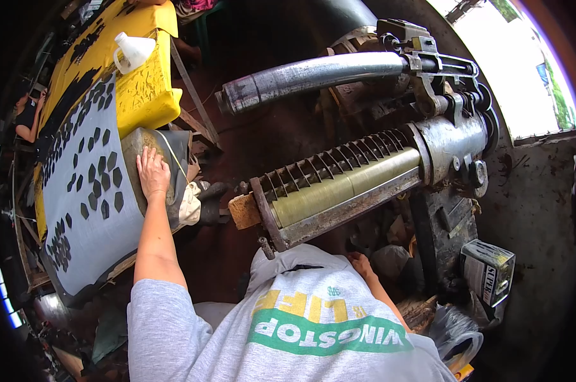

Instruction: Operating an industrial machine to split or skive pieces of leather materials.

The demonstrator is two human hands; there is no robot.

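My left hand lies flat, fingers extended, on a worn brownish-grey block or pad at the near end of a table. Beside it, a grey sheet carries many small dark angular pieces. A pale cord and a cream cloth hang just right of that hand. My right hand is low beside my shirt, below the machine; its fingers are mostly hidden. In front of me stands a metal machine with a yellowish roller and a row of thin curved guides.
A thick shiny metal cylinder juts out above the roller. Left of it, a white plastic jug stands on yellow sheeting. A rectangular tin and a clear plastic bag are at lower right. Another person is at far left.
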